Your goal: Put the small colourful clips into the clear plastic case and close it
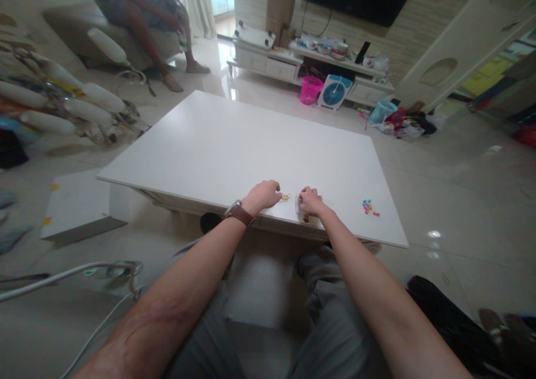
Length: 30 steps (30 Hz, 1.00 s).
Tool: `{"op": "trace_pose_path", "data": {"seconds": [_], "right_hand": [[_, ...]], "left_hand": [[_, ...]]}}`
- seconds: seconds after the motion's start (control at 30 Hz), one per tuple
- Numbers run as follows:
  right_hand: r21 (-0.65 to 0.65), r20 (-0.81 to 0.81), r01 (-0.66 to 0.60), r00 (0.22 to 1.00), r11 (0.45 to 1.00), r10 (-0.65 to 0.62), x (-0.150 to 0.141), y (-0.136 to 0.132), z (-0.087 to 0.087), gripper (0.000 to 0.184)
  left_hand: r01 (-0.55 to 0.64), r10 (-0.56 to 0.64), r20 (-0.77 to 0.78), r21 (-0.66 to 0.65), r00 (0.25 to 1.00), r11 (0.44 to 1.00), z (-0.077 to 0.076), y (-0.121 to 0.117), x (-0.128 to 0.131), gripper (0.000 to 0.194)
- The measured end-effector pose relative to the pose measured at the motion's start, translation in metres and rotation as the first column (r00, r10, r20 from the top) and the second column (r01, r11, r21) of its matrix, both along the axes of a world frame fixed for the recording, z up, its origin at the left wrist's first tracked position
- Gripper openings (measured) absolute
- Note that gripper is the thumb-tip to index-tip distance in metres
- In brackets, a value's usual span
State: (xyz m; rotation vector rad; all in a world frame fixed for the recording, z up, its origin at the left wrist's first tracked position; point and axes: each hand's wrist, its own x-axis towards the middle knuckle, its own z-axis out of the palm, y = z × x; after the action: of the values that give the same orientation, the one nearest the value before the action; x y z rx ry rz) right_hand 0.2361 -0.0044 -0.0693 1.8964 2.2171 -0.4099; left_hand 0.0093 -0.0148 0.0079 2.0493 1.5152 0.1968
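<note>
Both grips unclear | left hand by yellow loops | right hand at clear box

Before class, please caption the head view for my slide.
White tabletop: left hand by small yellowish pieces, right hand at a clear container.

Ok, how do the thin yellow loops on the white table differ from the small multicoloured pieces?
The thin yellow loops look all yellow; the small multicoloured pieces include blue, pink and orange. The loops look stringy, the pieces compact. The loops lie by the left hand, the pieces toward the right end of the white table. Both rest on that table.
</note>
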Motion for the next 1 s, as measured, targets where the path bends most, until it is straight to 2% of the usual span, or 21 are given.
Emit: {"op": "trace_pose_path", "data": {"seconds": [0.67,1.0], "right_hand": [[0.046,-0.107,-0.004,0.994,0.999,0.009,0.012,0.009,0.006,0.007],[0.107,-0.301,0.018,0.954,0.994,0.015,0.017,0.015,0.017,0.004]], "left_hand": [[0.011,-0.011,0.012,0.01,1.0,1.0,0.0,0.001,-0.001,0.034],[0.011,-0.011,0.017,0.01,1.0,1.0,-0.002,0.001,-0.001,0.033]]}}
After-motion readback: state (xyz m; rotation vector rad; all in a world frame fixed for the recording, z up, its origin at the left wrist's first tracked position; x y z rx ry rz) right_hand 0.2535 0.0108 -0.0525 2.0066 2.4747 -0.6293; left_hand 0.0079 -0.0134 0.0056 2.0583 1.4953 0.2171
